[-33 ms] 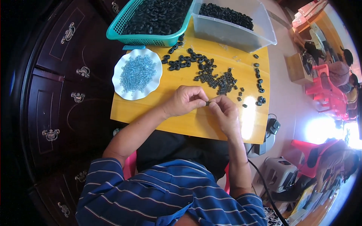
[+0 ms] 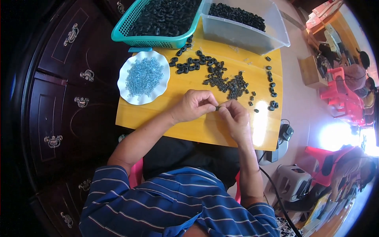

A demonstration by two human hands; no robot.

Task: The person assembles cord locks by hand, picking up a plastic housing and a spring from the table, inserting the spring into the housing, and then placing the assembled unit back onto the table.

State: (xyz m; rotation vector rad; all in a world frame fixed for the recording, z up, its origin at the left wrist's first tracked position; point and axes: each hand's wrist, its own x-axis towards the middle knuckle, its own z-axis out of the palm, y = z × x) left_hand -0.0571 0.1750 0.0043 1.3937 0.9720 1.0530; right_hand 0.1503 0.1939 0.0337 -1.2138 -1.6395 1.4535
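My left hand (image 2: 196, 106) and my right hand (image 2: 236, 118) meet above the near middle of the yellow table. Both pinch a small black piece (image 2: 217, 108) between thumb and fingertips; most of it is covered, so its exact kind does not show. Just beyond my fingers lies a heap of small black parts (image 2: 235, 87). Larger oval black pieces (image 2: 191, 65) with holes are strewn behind it. To the left, a white plate (image 2: 123, 94) with a wavy rim holds a pile of tiny clear bluish pieces (image 2: 144, 76).
A green plastic basket (image 2: 158, 41) and a translucent bin (image 2: 244, 39), both full of black pieces, stand at the table's far side. Black pieces (image 2: 271, 85) form a line at the right. Dark drawers (image 2: 59, 98) flank the left. Other people sit on the far right by pink chairs (image 2: 337, 89).
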